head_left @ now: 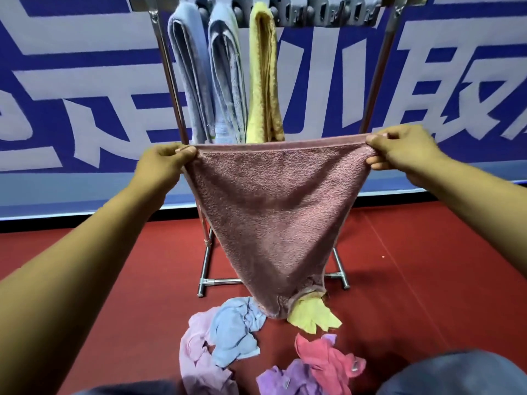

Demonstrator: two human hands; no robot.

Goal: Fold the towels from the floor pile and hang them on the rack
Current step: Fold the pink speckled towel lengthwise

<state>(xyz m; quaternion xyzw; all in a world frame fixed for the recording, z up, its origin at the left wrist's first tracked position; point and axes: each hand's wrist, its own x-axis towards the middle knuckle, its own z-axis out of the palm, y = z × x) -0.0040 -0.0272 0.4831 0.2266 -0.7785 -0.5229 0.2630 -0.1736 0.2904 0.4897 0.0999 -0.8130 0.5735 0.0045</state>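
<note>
left hand (162,163) and right hand (399,151) each pinch a top corner of the mauve towel (268,212), fingers clenched on it, stretched wide in front of the rack (168,67). three folded towels (219,72) hang far. floor pile (256,346) near, below.

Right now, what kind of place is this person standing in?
Probably an indoor sports hall or event room, though I can't be sure. The floor is smooth red matting, a big blue banner with white lettering covers the wall, and a metal rack of towels stands in front of it.
</note>
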